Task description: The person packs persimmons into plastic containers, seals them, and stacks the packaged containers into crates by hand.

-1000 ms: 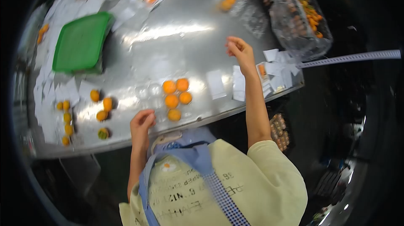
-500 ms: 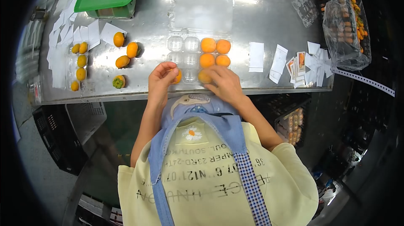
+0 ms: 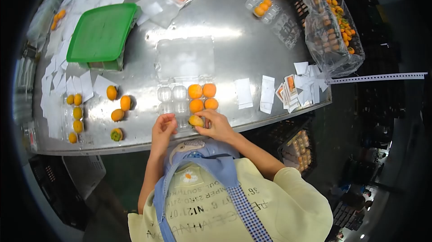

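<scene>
The right hand's (image 3: 218,126) fingers held a yellow fruit (image 3: 195,121) just to their left, by the near side of the clear tray (image 3: 179,93). The left hand (image 3: 163,129) was farther from it, fingers bent; I couldn't tell if they held anything. Four orange fruits (image 3: 195,90) sat beyond.

Green lid, white paper and crates — lots of stuff around a shiny table (image 3: 252,57).
At the left, the green lid (image 3: 103,32) sits on a box (image 3: 108,65), with messy white papers (image 3: 55,82) close by. Near the right end lie two white slips (image 3: 243,93), then cards (image 3: 289,90) with orange pictures, then a pile of paper scraps (image 3: 310,82). A strip full of holes (image 3: 378,78) pokes out past the edge. See-through plastic (image 3: 318,39) covers part of a fruit crate (image 3: 356,44). Lower down — a black crate (image 3: 51,183) beside a pale crate (image 3: 85,176).
</scene>
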A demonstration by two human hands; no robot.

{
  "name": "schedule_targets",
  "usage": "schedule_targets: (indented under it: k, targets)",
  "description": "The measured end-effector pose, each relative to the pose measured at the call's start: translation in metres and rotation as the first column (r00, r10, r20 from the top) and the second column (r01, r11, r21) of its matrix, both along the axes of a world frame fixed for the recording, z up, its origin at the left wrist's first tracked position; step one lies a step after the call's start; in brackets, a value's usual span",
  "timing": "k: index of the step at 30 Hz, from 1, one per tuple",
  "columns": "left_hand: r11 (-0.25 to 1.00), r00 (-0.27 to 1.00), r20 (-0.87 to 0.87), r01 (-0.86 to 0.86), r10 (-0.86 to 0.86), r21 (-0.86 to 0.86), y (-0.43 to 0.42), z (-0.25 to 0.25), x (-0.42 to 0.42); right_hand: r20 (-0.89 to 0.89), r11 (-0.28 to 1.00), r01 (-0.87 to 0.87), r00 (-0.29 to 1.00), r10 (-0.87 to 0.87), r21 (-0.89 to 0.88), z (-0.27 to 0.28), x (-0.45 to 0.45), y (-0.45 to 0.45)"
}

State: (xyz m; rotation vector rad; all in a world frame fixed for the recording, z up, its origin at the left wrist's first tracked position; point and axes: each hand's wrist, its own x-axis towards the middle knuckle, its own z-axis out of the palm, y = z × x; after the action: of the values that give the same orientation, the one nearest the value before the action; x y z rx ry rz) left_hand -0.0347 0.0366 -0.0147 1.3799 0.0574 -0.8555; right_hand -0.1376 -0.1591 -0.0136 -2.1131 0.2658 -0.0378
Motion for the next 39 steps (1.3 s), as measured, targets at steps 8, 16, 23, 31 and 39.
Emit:
schedule_targets:
  k: [8, 16, 23, 31, 39]
  targets:
    - [0.936, 0.939, -0.340, -0.068, -0.057, -0.345, -0.015, 0.017, -0.008, 0.258, 0.998, -0.020, 0.966, 0.004, 0.059, 0.033, 0.026, 0.019]
    - [0.907, 0.954, -0.290, -0.056, -0.074, -0.417, -0.009, 0.012, -0.006, 0.221, 0.973, -0.125, 0.972, 0.080, 0.197, 0.039, 0.031, 0.020]
    - [0.934, 0.963, -0.254, -0.003, -0.094, -0.357, -0.009, 0.009, -0.005, 0.176, 0.960, -0.058, 0.984, 0.010, 0.273, 0.032, 0.034, 0.020]
    - [0.874, 0.887, -0.427, -0.060, -0.175, -0.482, -0.009, 0.019, -0.006, -0.007, 0.767, 0.148, 0.983, -0.184, 0.624, 0.021, 0.031, 0.020]
    - [0.891, 0.998, -0.066, -0.024, -0.007, -0.454, -0.012, 0.031, -0.011, -0.019, 0.770, 0.121, 0.990, -0.140, 0.626, 0.020, 0.029, 0.019]
